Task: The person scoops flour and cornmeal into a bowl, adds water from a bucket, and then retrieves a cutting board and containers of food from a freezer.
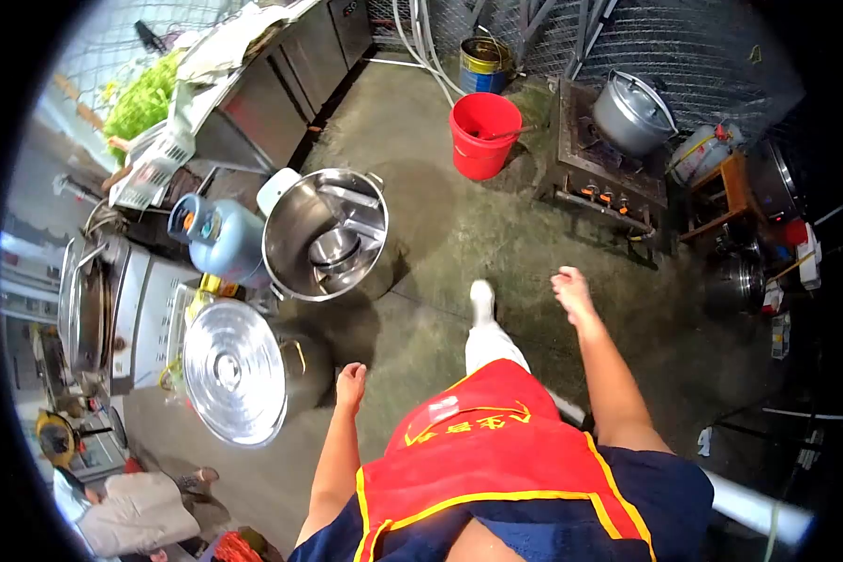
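Note:
My left hand [350,384] hangs in the air near the large lidded pot [302,367], apart from it. Its fingers are loosely bent and I see nothing in them. The shiny round lid [232,373] covers that pot. My right hand [571,292] is held out over the wet floor, fingers partly curled and apart, with nothing in it. Ahead on the left, a big open steel pot [286,234] has a smaller metal bowl [333,251] and other metal pieces inside. I wear a red apron [478,468] with yellow edging.
A red bucket [486,139] stands ahead, with a metal drum [484,66] behind it. On the right, a gas stove [581,140] carries a lidded pot [633,114]. A blue gas cylinder [225,242] is at the left, near a steel counter [258,98]. A person [131,510] is at lower left.

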A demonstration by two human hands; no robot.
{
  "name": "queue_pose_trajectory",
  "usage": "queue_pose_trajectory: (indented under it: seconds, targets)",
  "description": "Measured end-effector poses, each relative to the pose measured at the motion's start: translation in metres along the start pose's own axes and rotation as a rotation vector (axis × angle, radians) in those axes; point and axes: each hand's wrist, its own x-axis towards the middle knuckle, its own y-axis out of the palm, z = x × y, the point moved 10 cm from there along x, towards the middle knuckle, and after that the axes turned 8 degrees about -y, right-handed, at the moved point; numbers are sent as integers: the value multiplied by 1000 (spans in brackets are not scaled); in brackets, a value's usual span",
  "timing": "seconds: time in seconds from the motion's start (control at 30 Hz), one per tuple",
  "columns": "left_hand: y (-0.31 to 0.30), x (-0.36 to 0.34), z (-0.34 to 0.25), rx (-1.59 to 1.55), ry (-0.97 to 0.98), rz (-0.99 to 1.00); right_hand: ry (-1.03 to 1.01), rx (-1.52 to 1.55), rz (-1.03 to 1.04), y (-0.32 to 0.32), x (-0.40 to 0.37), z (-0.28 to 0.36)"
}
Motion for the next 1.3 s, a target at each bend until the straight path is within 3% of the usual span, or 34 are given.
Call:
queue_pose_trajectory:
  seconds: [0.1, 0.17, 0.23, 0.3, 0.4, 0.47, 0.57, 0.7, 0.77, 0.87, 0.93, 1.0, 1.03, 1.1, 1.13, 1.17, 1.2, 1.3]
  targets:
    - [48, 58, -66, -48, 19, 61, -32, -387, -136, -28, 117, 11]
    - [80, 89, -102, -32, 80, 67, -93, -466, -114, -18, 216, 30]
    - [110, 116, -109, 6, -36, 78, -202, -600, -161, -1, 309, 65]
    - [132, 126, -122, 17, -195, 109, -185, -692, -67, 22, 385, 89]
    - [144, 128, -237, -103, -174, 140, -181, -788, 2, 51, 475, 122]
    - [149, 152, -275, -159, -214, 150, -245, -837, -14, 67, 530, 133]
    - [165, 191, -324, -154, -236, 161, -183, -999, 30, 91, 603, 112]
    - [196, 268, -372, 128, -78, 201, 94, -1335, 491, 139, 663, 43]
    - [211, 314, -412, 330, 17, 216, 49, -1294, 459, 163, 678, 19]
    - [236, 357, -505, 444, 44, 285, 29, -1150, 529, 202, 665, -8]
    - [254, 380, -557, 442, 113, 329, 140, -834, 461, 202, 634, 17]
    - [281, 396, -604, 422, 157, 402, 807, 312, 368, 218, 572, -18]
    - [296, 400, -621, 398, 176, 448, 957, 623, 332, 224, 548, 1]
    - [332, 408, -648, 511, 215, 577, 1076, 1515, 467, 243, 513, 41]
    - [349, 411, -658, 514, 211, 617, 1029, 1731, 456, 243, 503, 62]
    - [364, 414, -664, 516, 206, 653, 1034, 1804, 430, 243, 491, 77]
    - [383, 424, -649, 539, 199, 703, 1024, 1732, 366, 244, 480, 84]
    - [424, 415, -677, 457, 68, 911, 1041, 1423, 185, 249, 461, 109]
